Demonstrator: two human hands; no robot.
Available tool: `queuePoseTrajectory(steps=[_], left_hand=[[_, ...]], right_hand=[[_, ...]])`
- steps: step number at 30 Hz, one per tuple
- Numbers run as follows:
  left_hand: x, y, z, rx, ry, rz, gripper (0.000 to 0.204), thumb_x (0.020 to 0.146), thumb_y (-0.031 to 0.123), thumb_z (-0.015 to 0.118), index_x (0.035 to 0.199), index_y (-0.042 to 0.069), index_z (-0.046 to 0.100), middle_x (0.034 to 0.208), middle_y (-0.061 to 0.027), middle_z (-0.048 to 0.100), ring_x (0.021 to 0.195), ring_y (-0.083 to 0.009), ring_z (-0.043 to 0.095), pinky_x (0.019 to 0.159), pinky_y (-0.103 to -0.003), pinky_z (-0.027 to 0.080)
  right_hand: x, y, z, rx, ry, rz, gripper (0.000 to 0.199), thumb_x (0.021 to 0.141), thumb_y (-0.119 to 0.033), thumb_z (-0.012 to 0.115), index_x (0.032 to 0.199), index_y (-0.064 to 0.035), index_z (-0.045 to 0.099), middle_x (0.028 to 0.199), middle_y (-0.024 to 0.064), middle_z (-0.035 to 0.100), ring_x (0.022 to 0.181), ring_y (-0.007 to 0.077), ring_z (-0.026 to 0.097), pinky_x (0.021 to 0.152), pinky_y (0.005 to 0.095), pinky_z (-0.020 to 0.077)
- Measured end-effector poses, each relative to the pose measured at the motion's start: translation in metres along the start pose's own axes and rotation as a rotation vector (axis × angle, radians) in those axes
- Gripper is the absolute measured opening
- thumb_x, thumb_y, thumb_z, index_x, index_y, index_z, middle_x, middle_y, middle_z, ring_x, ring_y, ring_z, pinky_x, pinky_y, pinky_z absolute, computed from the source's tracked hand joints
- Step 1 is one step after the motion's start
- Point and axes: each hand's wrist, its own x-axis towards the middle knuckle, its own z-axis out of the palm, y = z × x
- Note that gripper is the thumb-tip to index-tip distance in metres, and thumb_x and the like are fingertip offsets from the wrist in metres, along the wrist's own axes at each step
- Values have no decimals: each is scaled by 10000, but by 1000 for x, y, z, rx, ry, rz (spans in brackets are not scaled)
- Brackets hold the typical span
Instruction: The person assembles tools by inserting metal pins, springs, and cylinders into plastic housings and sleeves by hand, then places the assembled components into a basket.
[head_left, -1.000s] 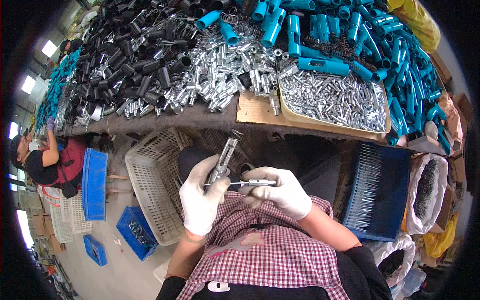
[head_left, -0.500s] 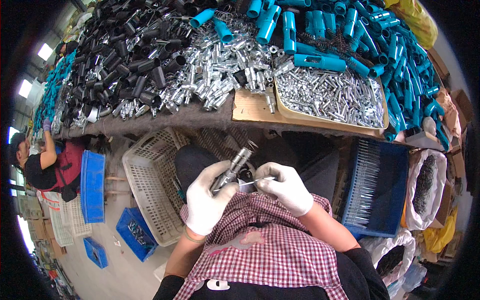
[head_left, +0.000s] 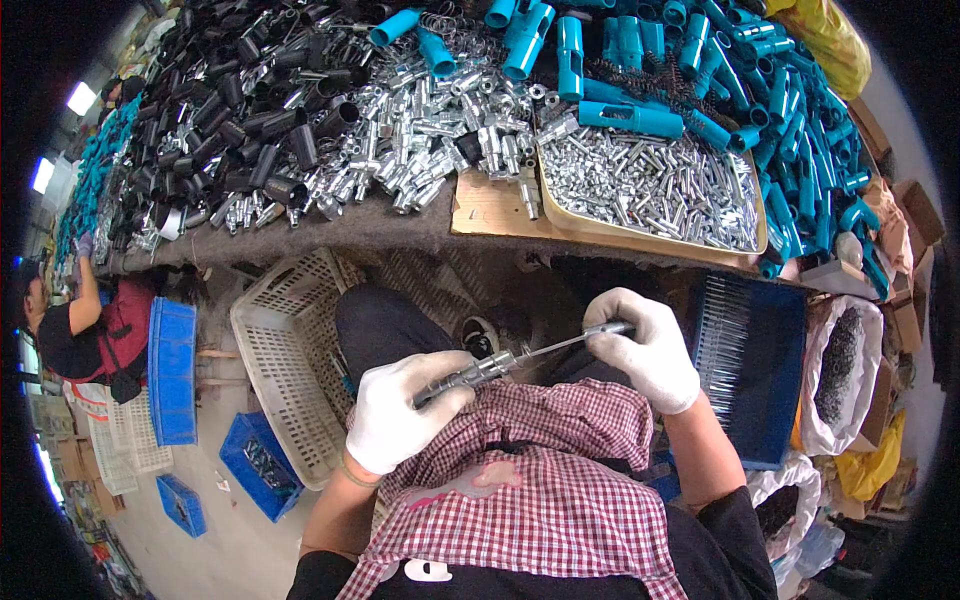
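My left hand (head_left: 402, 412), in a white glove, grips a grey metal tube piece (head_left: 472, 372) over my lap. My right hand (head_left: 645, 350), also gloved, pinches the far end of a thin metal rod (head_left: 560, 343) that runs into the tube's end. Both hands are held apart, level with each other, above a checked cloth (head_left: 540, 470) on my lap, below the workbench edge.
The workbench (head_left: 390, 228) holds heaps of black tubes (head_left: 250, 110), shiny metal fittings (head_left: 420, 130), blue plastic tubes (head_left: 700, 80) and a tray of small metal pins (head_left: 650, 195). A beige basket (head_left: 285, 370) stands left, a blue crate of rods (head_left: 750, 370) right. Another person (head_left: 80, 330) works far left.
The tube has swung from upright to nearly level. My right hand has moved right and drawn apart from the left, with the thin rod stretched between them.
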Motion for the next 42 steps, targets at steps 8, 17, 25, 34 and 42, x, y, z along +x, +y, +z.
queuePoseTrajectory(steps=[8, 17, 25, 34, 42], left_hand=[[5, 0, 3, -40, -99, 87, 262, 718, 65, 766, 960, -16, 711, 838, -165, 704, 708, -257, 703, 643, -316, 538], [0, -11, 10, -219, -186, 48, 283, 729, 90, 809, 979, -2, 714, 858, -158, 715, 754, -235, 717, 668, -312, 549], [4, -4, 16, -171, -149, 29, 283, 733, 101, 768, 982, -18, 707, 900, -173, 718, 799, -261, 720, 739, -327, 551], [12, 9, 9, 190, -273, 135, 317, 733, 179, 787, 1005, 34, 709, 909, -165, 703, 777, -309, 696, 692, -343, 550], [14, 2, 19, 52, -196, 158, 278, 755, 136, 771, 1007, 39, 705, 875, -153, 708, 758, -310, 700, 666, -356, 552]], right_hand=[[1, 0, 26, 18, -245, -75, 314, 844, -285, 675, 962, -2, 606, 824, 92, 651, 743, 176, 625, 703, 325, 504], [-11, 22, 38, -170, -230, -277, 408, 934, -417, 590, 1033, -30, 512, 840, 158, 595, 767, 275, 632, 712, 368, 490], [-21, 25, 57, 627, -251, 21, 589, 1002, -450, 487, 1275, 71, 521, 1084, 163, 655, 1007, 223, 661, 882, 349, 547], [-21, 31, 63, 762, -273, 74, 562, 1019, -411, 461, 1282, 84, 501, 1067, 186, 654, 955, 252, 696, 841, 345, 573], [-20, 38, 63, 715, -284, 31, 561, 1020, -420, 462, 1329, 47, 489, 1135, 167, 642, 980, 242, 687, 851, 360, 562]])
